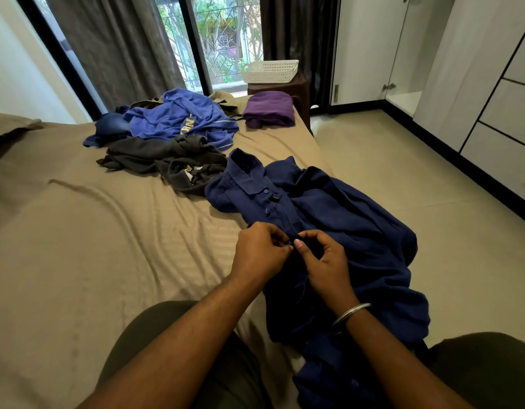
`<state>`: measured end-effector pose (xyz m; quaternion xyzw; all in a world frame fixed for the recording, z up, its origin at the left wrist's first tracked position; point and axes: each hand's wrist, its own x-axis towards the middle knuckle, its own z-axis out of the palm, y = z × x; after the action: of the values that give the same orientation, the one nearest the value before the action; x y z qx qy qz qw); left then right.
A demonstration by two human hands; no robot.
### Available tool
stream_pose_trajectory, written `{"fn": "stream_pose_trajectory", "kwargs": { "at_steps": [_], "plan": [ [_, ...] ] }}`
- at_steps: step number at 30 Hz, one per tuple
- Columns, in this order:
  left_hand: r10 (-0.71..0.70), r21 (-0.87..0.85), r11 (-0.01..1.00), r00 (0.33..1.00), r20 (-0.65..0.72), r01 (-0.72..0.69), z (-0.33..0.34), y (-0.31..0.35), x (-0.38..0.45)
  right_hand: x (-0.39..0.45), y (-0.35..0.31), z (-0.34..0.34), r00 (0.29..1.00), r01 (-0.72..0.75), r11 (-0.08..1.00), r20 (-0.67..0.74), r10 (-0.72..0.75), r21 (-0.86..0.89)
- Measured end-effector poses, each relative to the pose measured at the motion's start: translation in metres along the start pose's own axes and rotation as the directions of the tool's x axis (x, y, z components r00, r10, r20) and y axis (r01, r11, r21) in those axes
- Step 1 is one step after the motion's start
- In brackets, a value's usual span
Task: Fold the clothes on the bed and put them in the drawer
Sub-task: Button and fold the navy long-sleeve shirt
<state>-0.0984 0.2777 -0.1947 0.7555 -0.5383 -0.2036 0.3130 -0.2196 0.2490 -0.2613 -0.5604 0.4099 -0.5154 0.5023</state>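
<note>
A dark blue button shirt (338,208) lies spread along the bed's right edge, collar toward the window, its lower part draped over my lap. My left hand (259,250) and my right hand (321,258) meet at the shirt's front placket, each pinching the fabric at a button. Behind the shirt lies a crumpled dark grey garment (167,160). Farther back is a heap with a bright blue top (181,116) and denim. A folded purple garment (268,110) rests at the bed's far right corner.
The bed (93,231) has a tan sheet. A white perforated basket (270,71) sits on a brown stool by the window. White wardrobe drawers (503,113) line the right wall, with tiled floor (388,160) between them and the bed.
</note>
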Motion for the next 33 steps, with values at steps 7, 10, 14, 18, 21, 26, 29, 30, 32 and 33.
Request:
{"fn": "stream_pose_trajectory", "kwargs": {
  "at_steps": [7, 10, 14, 18, 21, 26, 29, 30, 32, 33],
  "plan": [
    [0.007, 0.038, 0.999, 1.000, -0.011, -0.006, -0.001, -0.002, 0.000, 0.003, 0.006, -0.001, 0.997, -0.046, 0.999, 0.054, 0.047, -0.018],
    [-0.003, 0.034, 0.999, 1.000, -0.007, 0.003, -0.001, -0.003, 0.000, 0.003, 0.007, -0.001, 0.997, -0.056, 0.998, 0.054, 0.057, -0.023],
    [-0.013, 0.033, 0.999, 1.000, -0.019, 0.014, -0.001, -0.002, 0.000, 0.002, 0.002, -0.001, 0.993, -0.084, 0.996, 0.081, 0.081, 0.025],
    [-0.030, 0.010, 0.999, 0.999, -0.023, 0.030, -0.002, -0.002, 0.001, 0.001, -0.002, 0.001, 0.993, -0.092, 0.993, 0.079, 0.086, 0.072],
    [-0.048, 0.002, 0.999, 0.999, -0.015, 0.048, -0.001, -0.002, 0.001, 0.000, -0.002, 0.001, 0.994, -0.077, 0.994, 0.081, 0.070, 0.080],
    [-0.100, -0.036, 0.994, 0.995, -0.003, 0.100, -0.003, -0.002, 0.002, -0.001, -0.003, 0.001, 0.992, -0.071, 0.988, 0.115, 0.055, 0.139],
    [-0.171, -0.129, 0.976, 0.984, 0.040, 0.175, -0.004, -0.004, 0.005, 0.002, -0.002, -0.002, 0.984, -0.112, 0.967, 0.159, 0.076, 0.227],
    [-0.198, -0.168, 0.964, 0.979, 0.057, 0.205, -0.005, -0.004, 0.005, 0.003, -0.002, -0.004, 0.980, -0.130, 0.959, 0.179, 0.086, 0.251],
    [-0.253, -0.258, 0.928, 0.963, 0.092, 0.268, -0.004, -0.005, 0.005, 0.006, 0.000, -0.009, 0.972, -0.145, 0.953, 0.217, 0.087, 0.266],
    [-0.279, -0.311, 0.901, 0.953, 0.119, 0.303, -0.004, -0.005, 0.005, 0.007, 0.000, -0.010, 0.970, -0.143, 0.955, 0.229, 0.082, 0.262]
  ]
}}
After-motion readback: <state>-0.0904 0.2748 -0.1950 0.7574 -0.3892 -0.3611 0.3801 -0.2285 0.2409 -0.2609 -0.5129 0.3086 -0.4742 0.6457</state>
